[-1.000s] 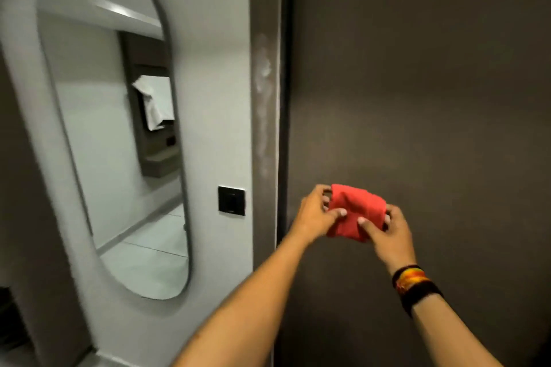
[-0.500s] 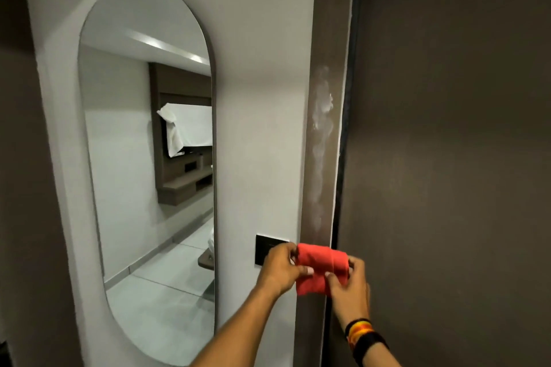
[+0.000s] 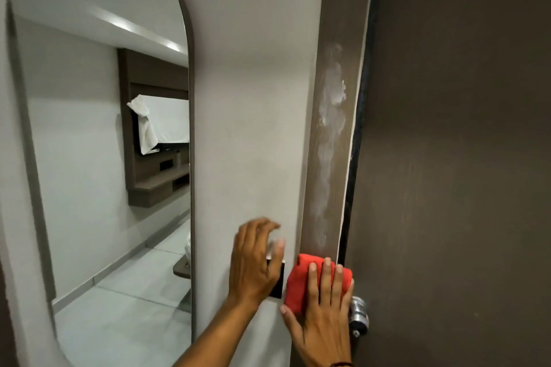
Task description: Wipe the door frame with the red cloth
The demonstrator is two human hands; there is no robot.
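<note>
Cloth placement noted: red cloth (image 3: 310, 280), folded into a thick pad, pressed flat against the door frame (image 3: 337, 134) by the right hand (image 3: 323, 322). Fingers (image 3: 327, 277) extended and laid side by side over the pad, not curled round it; thumb splayed out to the lower left. Palm-flat hold judged deliberate: spreads pressure over the whole pad and keeps it from bunching on a vertical surface, where a pinch grip would only drag one corner. Pad sits at the lower end of the white smear (image 3: 331, 134), which runs up the brown frame face well above the hand. Starting low reads as set-up for an upward stroke along the streak; smear above untouched, so wiping judged barely begun. Left hand (image 3: 255, 262) free of the cloth, fingers loosely spread and relaxed, holding nothing, hovering in front of the black wall switch (image 3: 278, 283) just beside the frame; contact with wall or switch cannot be told. Probably off the pad so one hand can sweep unhindered. Metal door knob (image 3: 357, 314) directly right of the right hand's knuckles, on the dark door (image 3: 462, 158); narrow gap between frame edge and door. Risk: pad slipping off the frame edge into that gap.
</note>
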